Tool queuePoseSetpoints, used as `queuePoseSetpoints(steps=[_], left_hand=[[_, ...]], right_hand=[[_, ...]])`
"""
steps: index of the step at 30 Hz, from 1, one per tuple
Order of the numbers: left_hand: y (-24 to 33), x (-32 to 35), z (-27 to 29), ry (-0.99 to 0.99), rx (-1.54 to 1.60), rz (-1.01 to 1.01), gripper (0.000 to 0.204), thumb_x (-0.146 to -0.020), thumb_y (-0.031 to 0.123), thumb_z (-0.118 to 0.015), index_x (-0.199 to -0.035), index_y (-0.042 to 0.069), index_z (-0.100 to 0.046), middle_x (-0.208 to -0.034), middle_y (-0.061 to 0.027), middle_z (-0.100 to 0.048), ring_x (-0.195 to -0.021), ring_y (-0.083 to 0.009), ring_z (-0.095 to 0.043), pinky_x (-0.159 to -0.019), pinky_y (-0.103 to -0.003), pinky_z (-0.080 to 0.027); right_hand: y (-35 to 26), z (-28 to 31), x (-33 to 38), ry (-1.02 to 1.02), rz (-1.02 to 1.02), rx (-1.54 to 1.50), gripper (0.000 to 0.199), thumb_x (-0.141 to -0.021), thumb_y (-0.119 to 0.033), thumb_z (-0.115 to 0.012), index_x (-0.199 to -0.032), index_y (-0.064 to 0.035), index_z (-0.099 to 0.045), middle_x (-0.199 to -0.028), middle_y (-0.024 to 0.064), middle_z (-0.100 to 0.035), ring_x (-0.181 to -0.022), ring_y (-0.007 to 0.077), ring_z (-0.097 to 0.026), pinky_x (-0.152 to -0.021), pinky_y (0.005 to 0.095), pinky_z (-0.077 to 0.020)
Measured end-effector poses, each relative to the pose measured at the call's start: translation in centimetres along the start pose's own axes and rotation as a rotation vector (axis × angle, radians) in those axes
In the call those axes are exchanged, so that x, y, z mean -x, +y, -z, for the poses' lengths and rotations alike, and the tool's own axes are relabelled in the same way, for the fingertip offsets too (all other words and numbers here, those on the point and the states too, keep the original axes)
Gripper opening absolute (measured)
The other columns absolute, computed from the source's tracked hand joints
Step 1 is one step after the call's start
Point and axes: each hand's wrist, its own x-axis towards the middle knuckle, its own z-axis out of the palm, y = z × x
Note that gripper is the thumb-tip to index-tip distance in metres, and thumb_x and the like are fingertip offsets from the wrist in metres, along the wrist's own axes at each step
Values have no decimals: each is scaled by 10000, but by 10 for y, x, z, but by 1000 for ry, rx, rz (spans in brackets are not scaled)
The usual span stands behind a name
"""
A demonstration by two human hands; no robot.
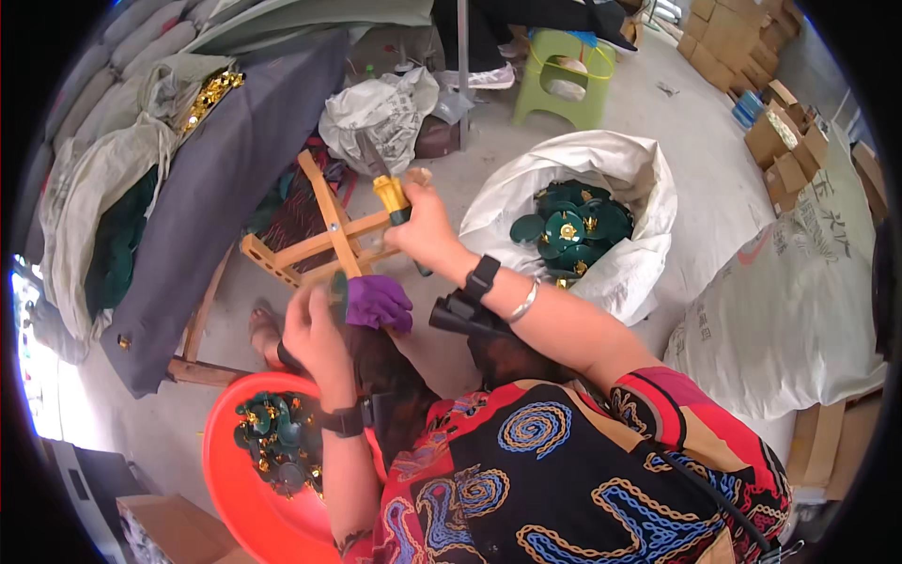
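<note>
My right hand (pixel 421 218) is closed around a tool (pixel 389 193) with a yellow and dark handle. Its grey, pointed metal end slants up and away; the exact kind is unclear. My left hand (pixel 315 329) pinches a blurred dark green disc (pixel 336 288). Just beyond it stands a wooden frame (pixel 331 211) of crossed bars, and a purple cloth (pixel 378 302) covers its near end. To the right, an open white sack (pixel 648 188) contains several dark green discs (pixel 575 230) with gold centres. Similar pieces (pixel 277 442) lie in an orange-red basin (pixel 225 489) beside my left forearm.
A green plastic stool (pixel 564 85) stands at the back, near a person's shoe (pixel 484 77). A full white sack (pixel 780 310) fills the right side. Grey cloth (pixel 225 197) drapes over sacks at left. Cardboard boxes (pixel 723 42) are stacked far right.
</note>
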Motion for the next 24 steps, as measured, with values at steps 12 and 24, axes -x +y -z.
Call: queuePoseSetpoints(steps=[12, 24], left_hand=[[44, -14, -34, -547, 70, -247, 553, -904, 305, -571, -1340, 8, -404, -1277, -160, -517, -1135, -191, -511, -913, -289, -419], [-156, 236, 398, 237, -1177, 663, 232, -745, 232, -612, -871, 59, -704, -762, -168, -669, -743, -317, -664, -674, -382, -516]], right_hand=[[3, -12, 30, -382, 165, 172, 506, -665, -293, -728, -1063, -6, -603, -993, 171, -635, -978, 258, -592, -881, 411, -430], [-28, -4, 23, -633, -107, -169, 552, -641, -44, -663, -1165, 71, -529, -839, 32, -602, -734, 95, -552, -669, 229, -440]])
